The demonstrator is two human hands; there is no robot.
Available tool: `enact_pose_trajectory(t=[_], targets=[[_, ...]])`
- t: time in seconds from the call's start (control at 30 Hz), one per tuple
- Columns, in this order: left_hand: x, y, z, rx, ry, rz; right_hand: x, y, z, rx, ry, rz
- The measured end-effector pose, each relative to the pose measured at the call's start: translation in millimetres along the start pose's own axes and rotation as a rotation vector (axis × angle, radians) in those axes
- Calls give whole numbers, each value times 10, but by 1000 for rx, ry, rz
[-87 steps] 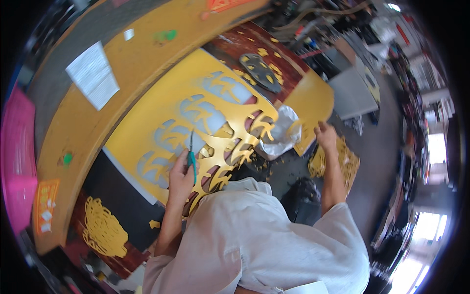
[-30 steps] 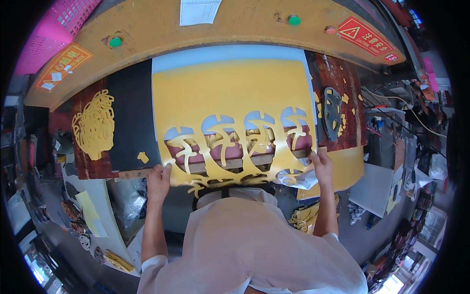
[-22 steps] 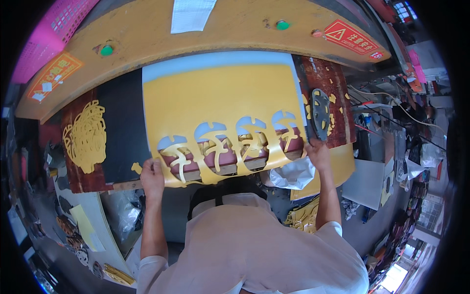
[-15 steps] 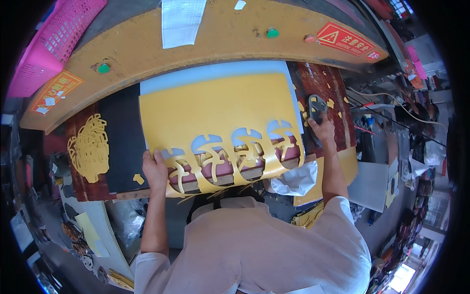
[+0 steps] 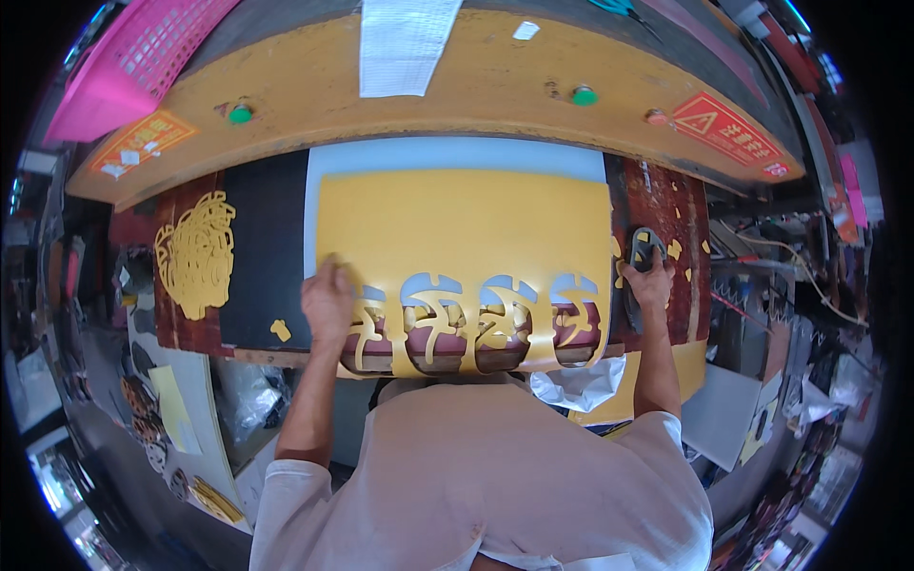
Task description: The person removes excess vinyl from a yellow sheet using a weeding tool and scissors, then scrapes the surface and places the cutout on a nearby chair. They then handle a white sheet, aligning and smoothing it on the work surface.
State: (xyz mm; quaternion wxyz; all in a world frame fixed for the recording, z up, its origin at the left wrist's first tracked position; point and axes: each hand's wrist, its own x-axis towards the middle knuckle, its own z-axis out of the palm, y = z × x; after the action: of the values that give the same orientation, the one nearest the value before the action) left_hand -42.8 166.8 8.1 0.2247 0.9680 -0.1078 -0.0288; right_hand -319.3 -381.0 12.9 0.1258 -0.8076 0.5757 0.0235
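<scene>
A yellow sheet (image 5: 466, 224) lies over a pale blue-white board (image 5: 457, 154). Along its near edge runs a row of curved cut-outs, and that edge bends down over the table's front. At the sheet's left edge is my left hand (image 5: 328, 303), fingers curled in on the material and slightly blurred. To the right of the sheet, my right hand (image 5: 651, 284) grips a dark, oval-shaped cutting die (image 5: 645, 244) by its near end. The die rests at the reddish-brown table surface, its underside hidden.
A heap of yellow cut strips (image 5: 195, 255) lies at the left, beside a black mat (image 5: 268, 257). Yellow scraps (image 5: 674, 249) dot the right side. Across the back runs a yellow machine beam (image 5: 495, 90) with green buttons (image 5: 584, 95). A white plastic bag (image 5: 579, 385) hangs below the front edge.
The view has swung, shifting the scene rightward. Against the board, the sheet has moved slightly right and straightened. My left hand has slid farther up its edge; my right hand still holds the die.
</scene>
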Motion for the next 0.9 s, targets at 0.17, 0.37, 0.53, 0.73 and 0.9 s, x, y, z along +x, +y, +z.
enact_pose_trajectory(t=[0.17, 0.37, 0.53, 0.73, 0.9], targets=[[-154, 62, -49, -209, 43, 28, 170, 137, 0, 104, 8, -76], [-155, -163, -162, -260, 181, -109, -37, -17, -460, 768, -165, -69], [219, -337, -207, -407, 7, -163, -758, -782, -904, 802, -292, -169], [791, -300, -395, -543, 45, 70, -1456, -1888, -738, 690, -403, -331], [1369, -587, -518, -478, -161, 315, -1903, -2436, -635, 678, -457, -357]])
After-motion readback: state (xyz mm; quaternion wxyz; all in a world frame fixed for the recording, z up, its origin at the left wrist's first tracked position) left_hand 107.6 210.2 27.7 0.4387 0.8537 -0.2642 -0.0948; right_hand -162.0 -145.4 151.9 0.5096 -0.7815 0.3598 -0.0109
